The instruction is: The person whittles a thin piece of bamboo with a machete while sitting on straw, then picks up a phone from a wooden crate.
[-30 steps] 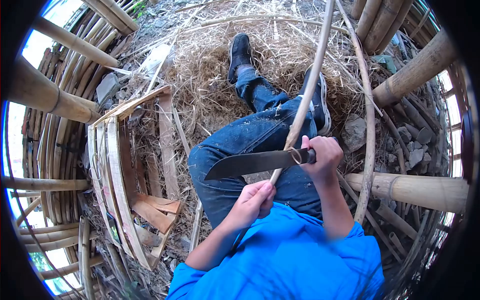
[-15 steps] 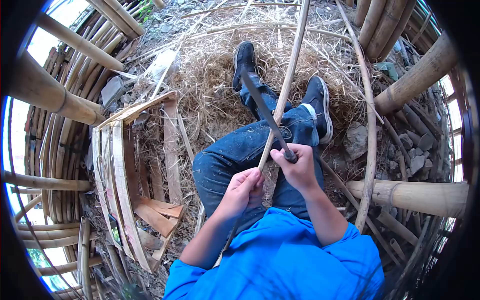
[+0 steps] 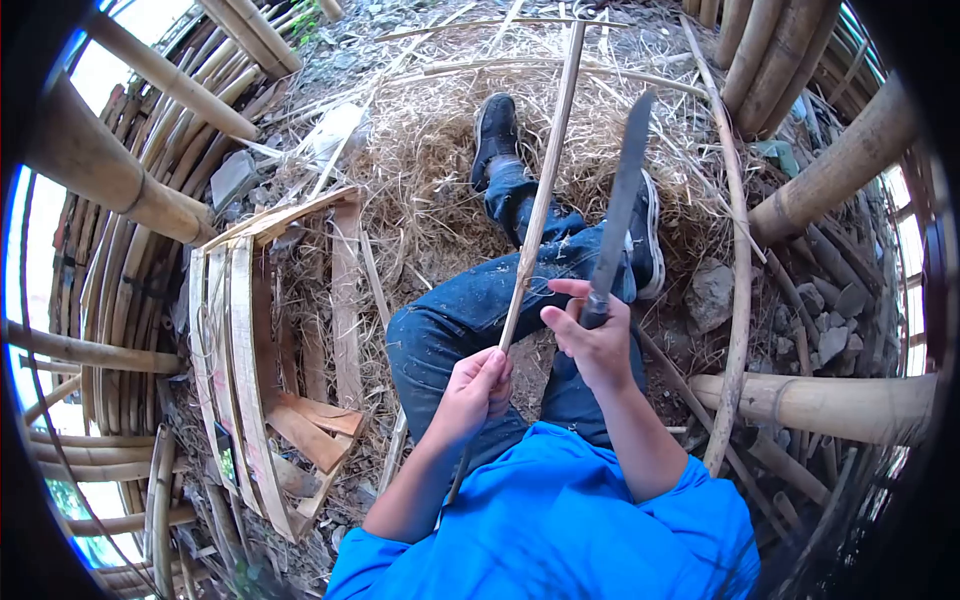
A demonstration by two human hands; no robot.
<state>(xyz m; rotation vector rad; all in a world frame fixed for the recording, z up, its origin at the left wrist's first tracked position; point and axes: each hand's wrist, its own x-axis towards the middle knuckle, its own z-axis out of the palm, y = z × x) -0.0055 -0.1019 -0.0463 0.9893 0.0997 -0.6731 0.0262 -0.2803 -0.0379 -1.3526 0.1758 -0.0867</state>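
Note:
My left hand (image 3: 475, 390) is closed around the lower part of a long, thin bamboo strip (image 3: 545, 185), which slants up and away over my legs (image 3: 460, 300). In my right hand (image 3: 592, 352) is a long knife (image 3: 622, 190), gripped by its dark handle. Its blade points up and forward, apart from the strip and to its right. The right index finger and thumb reach out toward the strip, while the other fingers curl round the handle. Part of the handle is hidden by the hand.
Left of my legs lies a slatted wooden crate (image 3: 240, 370). Dry shavings (image 3: 420, 190) cover the ground around my shoes (image 3: 495, 130). A long pole (image 3: 738, 250) runs along the right, near a stone (image 3: 710, 295) and thick bamboo posts (image 3: 830, 405). Bamboo stacks (image 3: 150, 280) line the left side.
The knife has come off the strip and swung to the right, its blade now upright. My right index finger has stretched out. The strip's far end has tilted left in my left hand.

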